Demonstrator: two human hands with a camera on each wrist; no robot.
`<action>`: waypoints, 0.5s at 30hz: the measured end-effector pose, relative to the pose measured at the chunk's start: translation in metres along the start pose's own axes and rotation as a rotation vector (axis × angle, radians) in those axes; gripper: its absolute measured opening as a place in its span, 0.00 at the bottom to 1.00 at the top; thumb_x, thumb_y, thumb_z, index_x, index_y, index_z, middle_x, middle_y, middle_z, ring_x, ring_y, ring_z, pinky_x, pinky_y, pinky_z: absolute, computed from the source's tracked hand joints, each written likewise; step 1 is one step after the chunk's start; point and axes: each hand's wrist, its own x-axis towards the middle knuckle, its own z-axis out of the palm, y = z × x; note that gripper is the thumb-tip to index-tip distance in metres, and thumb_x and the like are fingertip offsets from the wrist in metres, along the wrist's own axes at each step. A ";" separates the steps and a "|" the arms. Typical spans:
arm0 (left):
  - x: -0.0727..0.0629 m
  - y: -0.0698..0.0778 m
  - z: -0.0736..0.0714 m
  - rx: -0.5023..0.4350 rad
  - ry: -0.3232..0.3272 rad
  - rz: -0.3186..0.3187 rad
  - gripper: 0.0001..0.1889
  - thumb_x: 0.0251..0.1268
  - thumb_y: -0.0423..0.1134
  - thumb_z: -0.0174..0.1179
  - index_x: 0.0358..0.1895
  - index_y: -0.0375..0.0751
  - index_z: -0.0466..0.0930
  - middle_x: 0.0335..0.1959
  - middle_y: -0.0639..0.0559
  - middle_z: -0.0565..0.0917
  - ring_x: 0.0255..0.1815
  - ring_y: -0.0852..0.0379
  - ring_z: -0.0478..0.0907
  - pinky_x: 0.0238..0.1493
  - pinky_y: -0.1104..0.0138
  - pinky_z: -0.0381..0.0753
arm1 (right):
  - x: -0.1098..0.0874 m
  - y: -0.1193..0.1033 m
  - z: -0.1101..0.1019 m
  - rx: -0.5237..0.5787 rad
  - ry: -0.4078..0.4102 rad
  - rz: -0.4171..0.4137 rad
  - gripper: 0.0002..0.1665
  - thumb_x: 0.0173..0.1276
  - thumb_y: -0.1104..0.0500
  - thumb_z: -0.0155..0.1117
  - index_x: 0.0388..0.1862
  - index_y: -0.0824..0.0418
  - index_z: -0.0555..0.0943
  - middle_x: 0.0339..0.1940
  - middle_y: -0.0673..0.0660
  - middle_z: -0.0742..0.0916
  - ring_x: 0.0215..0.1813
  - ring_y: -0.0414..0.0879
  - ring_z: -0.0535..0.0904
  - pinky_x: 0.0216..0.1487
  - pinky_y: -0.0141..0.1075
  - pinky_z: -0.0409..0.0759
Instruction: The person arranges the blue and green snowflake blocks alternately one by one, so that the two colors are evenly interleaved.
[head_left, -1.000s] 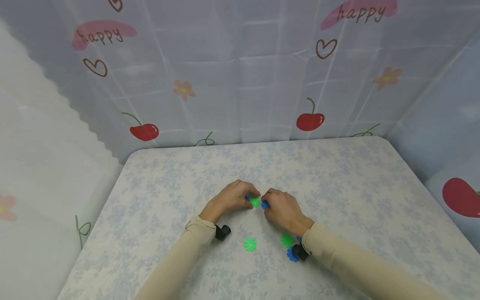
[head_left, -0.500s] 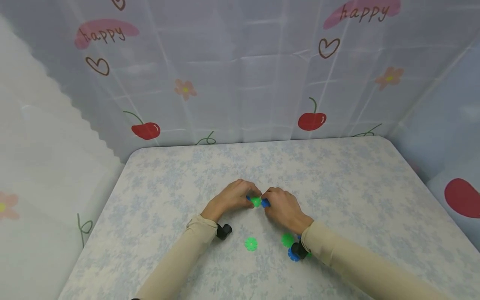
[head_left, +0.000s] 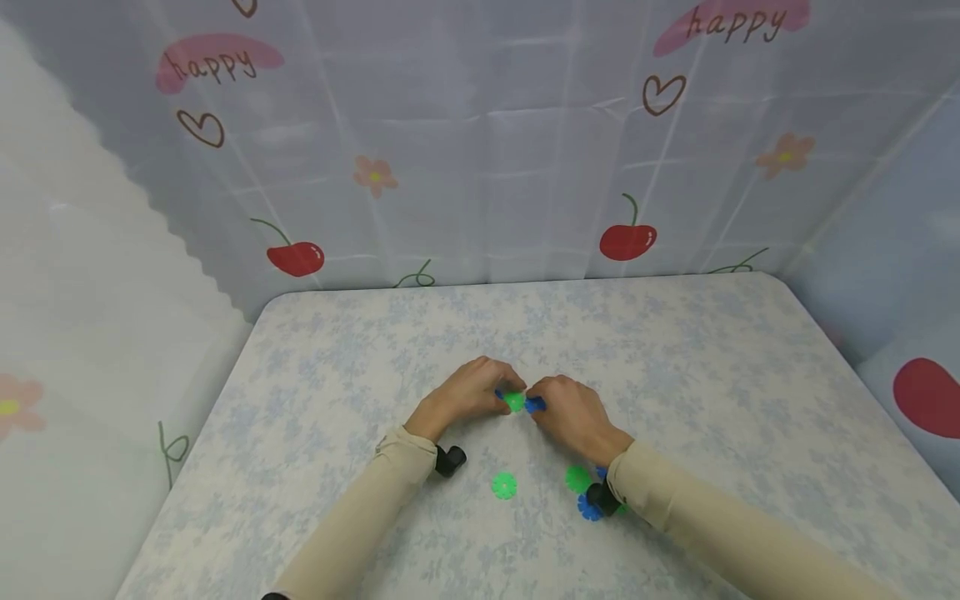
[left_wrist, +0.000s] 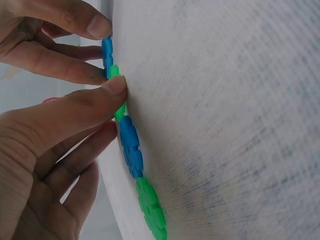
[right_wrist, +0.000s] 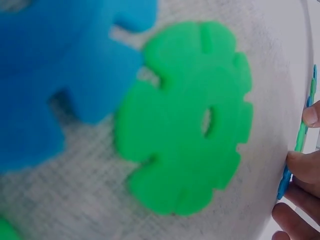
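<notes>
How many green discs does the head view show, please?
4: pinched disc in the left hand; lone disc lower down; fuller disc and green sliver near the right sleeve. More may be hidden.

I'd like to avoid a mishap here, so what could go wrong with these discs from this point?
The right hand pinches a blue disc beside the green disc in the left hand; uneven pressure might make one slip.

Beyond the left hand, the row runs on through another blue disc to a farther green disc, so a push could bend it.

The right wrist camera appears close to other discs on the table and might knock them.
</notes>
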 end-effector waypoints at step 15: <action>-0.001 0.000 0.001 0.029 -0.002 0.007 0.20 0.53 0.31 0.73 0.52 0.40 0.86 0.49 0.52 0.86 0.48 0.58 0.83 0.49 0.69 0.80 | -0.025 -0.017 0.002 0.033 0.076 -0.162 0.18 0.57 0.74 0.69 0.47 0.66 0.86 0.47 0.58 0.87 0.50 0.54 0.83 0.50 0.46 0.82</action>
